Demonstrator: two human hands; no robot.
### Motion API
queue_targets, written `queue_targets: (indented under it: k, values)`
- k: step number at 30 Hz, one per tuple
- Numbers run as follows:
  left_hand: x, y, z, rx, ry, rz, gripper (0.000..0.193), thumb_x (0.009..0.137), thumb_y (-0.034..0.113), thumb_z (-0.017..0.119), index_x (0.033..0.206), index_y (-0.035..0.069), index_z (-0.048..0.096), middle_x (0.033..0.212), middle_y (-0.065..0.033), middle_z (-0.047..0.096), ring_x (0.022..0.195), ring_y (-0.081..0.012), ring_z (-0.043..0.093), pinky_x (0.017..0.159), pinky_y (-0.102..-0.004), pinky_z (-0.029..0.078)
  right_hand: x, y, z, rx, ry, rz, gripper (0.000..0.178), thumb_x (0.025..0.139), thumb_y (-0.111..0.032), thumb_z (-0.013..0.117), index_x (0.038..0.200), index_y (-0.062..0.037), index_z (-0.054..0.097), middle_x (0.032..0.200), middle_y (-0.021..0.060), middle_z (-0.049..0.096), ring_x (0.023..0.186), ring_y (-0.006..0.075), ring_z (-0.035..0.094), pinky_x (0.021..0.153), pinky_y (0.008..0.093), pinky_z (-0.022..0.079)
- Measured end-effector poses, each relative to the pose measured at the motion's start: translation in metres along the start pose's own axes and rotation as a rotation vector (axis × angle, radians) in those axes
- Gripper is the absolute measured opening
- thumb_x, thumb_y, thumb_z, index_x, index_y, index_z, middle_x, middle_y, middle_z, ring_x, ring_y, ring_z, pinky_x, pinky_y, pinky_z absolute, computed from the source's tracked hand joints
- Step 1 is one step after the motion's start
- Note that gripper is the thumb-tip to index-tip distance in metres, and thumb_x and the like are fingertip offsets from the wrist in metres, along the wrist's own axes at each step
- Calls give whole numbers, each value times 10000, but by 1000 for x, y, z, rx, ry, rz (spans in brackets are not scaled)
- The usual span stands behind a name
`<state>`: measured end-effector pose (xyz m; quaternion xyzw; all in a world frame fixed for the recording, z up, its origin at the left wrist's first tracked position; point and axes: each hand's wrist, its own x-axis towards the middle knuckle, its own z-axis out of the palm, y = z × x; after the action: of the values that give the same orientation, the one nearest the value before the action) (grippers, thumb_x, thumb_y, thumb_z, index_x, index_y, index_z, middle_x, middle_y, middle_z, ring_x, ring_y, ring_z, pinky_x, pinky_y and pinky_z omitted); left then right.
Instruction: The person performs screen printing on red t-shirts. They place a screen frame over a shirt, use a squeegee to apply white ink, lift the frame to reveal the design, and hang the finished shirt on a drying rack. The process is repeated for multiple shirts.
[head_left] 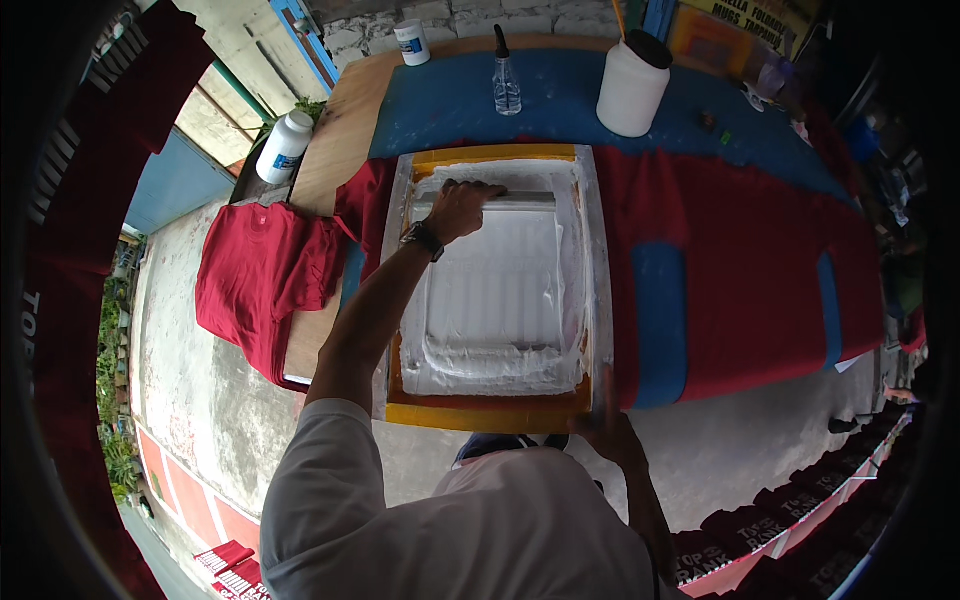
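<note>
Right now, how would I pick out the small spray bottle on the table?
Start at the screen-printing frame smeared with white ink, and look past its far edge onto the blue tabletop. The spray bottle stands there upright; it alone is clear with a dark nozzle, while the big tub beside it is opaque white.

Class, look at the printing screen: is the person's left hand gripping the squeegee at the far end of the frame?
Yes, the left hand is closed over the squeegee near the far edge of the white-inked screen frame.
</note>
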<state>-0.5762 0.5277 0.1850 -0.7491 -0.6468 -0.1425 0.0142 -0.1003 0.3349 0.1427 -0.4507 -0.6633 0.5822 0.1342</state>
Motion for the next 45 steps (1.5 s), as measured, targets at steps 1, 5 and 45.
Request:
queue_targets:
  k: [1,5,45]
  values:
    - [10,-6,5,-1,-13,3,649,834,-24,633,1423,235,716,1213,-117,801,1104,-309,763,1003,-520,523,0,-1,0,-37,15,-49,1219,936,-419,850,1745,-89,1,1702,312,371,1399,437,612,1146,475,507]
    - [29,-17,19,-12,-85,-30,685,836,-35,636,1451,261,692,1273,-115,780,1180,-315,735,980,-563,511,1,-5,0,-80,20,-47,1235,927,-432,861,1744,-86,2,1629,331,470,1384,437,625,1124,469,523]
    - [-290,222,-14,-195,4,-69,840,819,26,745,1614,154,504,1512,-215,505,1443,-390,472,1077,-596,370,3,6,1,-143,13,-164,1186,940,-248,838,1738,-27,-11,1776,291,209,1647,406,247,1326,461,244]
